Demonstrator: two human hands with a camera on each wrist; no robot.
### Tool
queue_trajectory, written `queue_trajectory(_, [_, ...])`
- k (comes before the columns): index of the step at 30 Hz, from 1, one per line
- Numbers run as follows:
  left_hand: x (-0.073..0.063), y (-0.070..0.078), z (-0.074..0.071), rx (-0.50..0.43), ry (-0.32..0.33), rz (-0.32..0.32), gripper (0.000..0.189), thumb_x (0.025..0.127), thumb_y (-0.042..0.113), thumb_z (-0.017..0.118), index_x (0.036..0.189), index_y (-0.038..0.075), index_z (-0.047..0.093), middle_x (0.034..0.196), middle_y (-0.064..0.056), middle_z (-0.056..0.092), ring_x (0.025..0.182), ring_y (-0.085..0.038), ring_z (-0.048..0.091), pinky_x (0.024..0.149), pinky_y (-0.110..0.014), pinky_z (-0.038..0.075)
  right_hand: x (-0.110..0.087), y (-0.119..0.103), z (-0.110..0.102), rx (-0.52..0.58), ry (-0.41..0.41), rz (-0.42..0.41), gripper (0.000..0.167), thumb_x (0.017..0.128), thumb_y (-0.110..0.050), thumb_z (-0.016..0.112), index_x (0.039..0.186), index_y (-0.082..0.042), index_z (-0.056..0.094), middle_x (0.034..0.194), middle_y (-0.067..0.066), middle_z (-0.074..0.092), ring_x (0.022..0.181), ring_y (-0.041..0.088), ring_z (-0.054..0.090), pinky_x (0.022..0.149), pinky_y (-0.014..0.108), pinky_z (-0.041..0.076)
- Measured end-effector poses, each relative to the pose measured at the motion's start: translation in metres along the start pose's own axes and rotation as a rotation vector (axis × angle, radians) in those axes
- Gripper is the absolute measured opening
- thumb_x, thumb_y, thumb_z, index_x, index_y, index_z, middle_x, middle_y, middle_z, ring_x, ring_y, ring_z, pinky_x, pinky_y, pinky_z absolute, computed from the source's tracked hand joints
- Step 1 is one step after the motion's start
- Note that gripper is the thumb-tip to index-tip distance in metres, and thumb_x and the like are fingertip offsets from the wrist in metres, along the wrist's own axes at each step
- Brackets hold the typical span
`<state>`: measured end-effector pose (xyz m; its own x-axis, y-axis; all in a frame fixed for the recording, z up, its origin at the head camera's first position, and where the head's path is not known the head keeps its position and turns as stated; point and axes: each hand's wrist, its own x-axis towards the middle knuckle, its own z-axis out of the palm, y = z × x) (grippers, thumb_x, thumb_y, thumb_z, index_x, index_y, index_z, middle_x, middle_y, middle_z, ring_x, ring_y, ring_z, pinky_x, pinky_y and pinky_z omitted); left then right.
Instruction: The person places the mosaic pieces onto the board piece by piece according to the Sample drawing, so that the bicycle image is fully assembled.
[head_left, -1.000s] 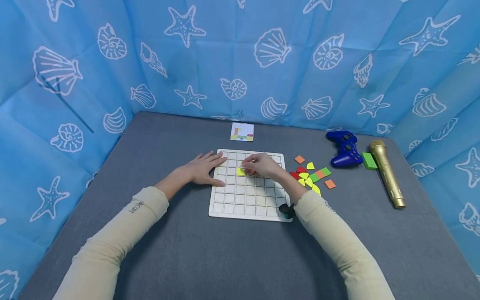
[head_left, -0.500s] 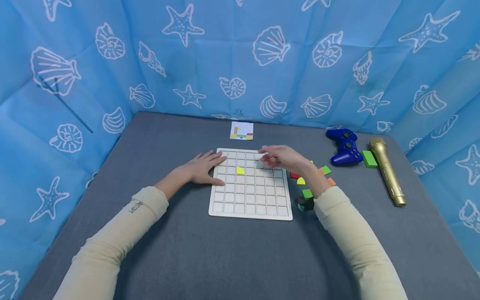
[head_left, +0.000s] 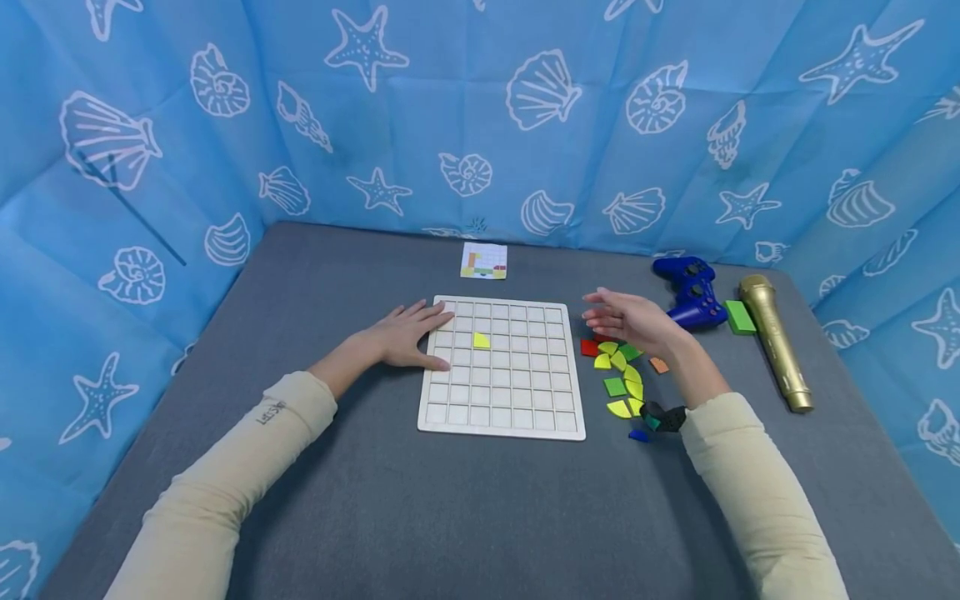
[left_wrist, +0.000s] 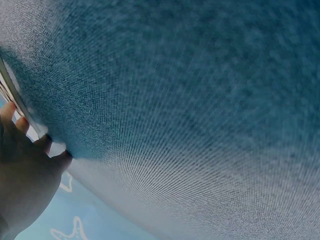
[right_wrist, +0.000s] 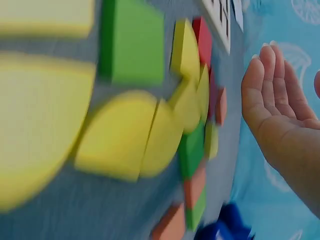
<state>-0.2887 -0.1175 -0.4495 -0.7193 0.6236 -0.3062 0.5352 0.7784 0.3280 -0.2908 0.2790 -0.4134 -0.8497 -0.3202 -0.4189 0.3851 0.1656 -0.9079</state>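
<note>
A white grid board (head_left: 501,400) lies flat on the grey table. My left hand (head_left: 405,337) rests spread on its left edge, fingers straight; the left wrist view shows the fingertips (left_wrist: 46,142) at that edge. One yellow quarter-round tile (head_left: 482,340) sits in a cell in the upper left part of the grid. Right of the board, my right hand (head_left: 637,321) is above the loose tiles, fingers extended and holding nothing. Below it are yellow quarter-round tiles (head_left: 633,389), a green square tile (head_left: 615,387) and a red tile (head_left: 589,347). Part of the pile is hidden under the hand.
A small card (head_left: 483,261) with a coloured grid pattern lies behind the board. At the back right are a blue game controller (head_left: 693,292), a green block (head_left: 739,317) and a gold microphone (head_left: 776,342). A blue patterned curtain (head_left: 420,125) encloses the table's back and sides.
My right hand has let go of the yellow tile, leaving it on the board, and has moved right, over the loose tiles. My left hand has stayed on the board's edge.
</note>
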Motion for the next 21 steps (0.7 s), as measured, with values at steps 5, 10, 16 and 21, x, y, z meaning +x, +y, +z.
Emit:
queue_trajectory(5, [0.0,0.001,-0.001,-0.005,0.0,0.002,0.095,0.085,0.067,0.055,0.155,0.016,0.015,0.159,-0.007,0.006,0.144,-0.032,0.001,0.112,-0.054,0.004,-0.015,0.006,-0.023,0.074,0.049,0.007,0.069,0.099,-0.043,0.044,0.147,0.004,0.026,0.109,0.007,0.059,0.105,0.019,0.059,0.098,0.031,0.044])
queue_trajectory(10, [-0.001,0.002,-0.002,-0.004,-0.005,-0.009,0.094,0.085,0.064,0.057,0.155,0.018,0.013,0.159,-0.006,0.004,0.144,-0.032,-0.001,0.112,-0.054,0.002,-0.028,0.011,-0.041,0.084,0.074,-0.01,0.057,0.1,-0.04,0.043,0.141,-0.001,0.036,0.109,0.007,0.061,0.104,0.017,0.06,0.095,0.029,0.045])
queue_trajectory(16, [0.0,0.0,-0.001,0.009,-0.007,-0.013,0.094,0.086,0.064,0.056,0.155,0.019,0.012,0.159,-0.005,0.003,0.144,-0.032,-0.001,0.112,-0.054,0.002,-0.04,0.022,-0.056,0.129,0.076,-0.029,0.035,0.102,-0.035,0.043,0.125,-0.009,0.052,0.106,0.006,0.063,0.103,0.015,0.06,0.093,0.028,0.047])
queue_trajectory(21, [0.0,0.001,0.0,0.012,-0.009,-0.005,0.095,0.085,0.065,0.056,0.155,0.018,0.012,0.159,-0.006,0.003,0.144,-0.032,-0.001,0.112,-0.055,0.002,-0.044,0.032,-0.066,0.052,0.077,-0.033,0.044,0.103,-0.035,0.04,0.135,-0.005,0.044,0.107,0.003,0.062,0.101,0.012,0.061,0.091,0.026,0.048])
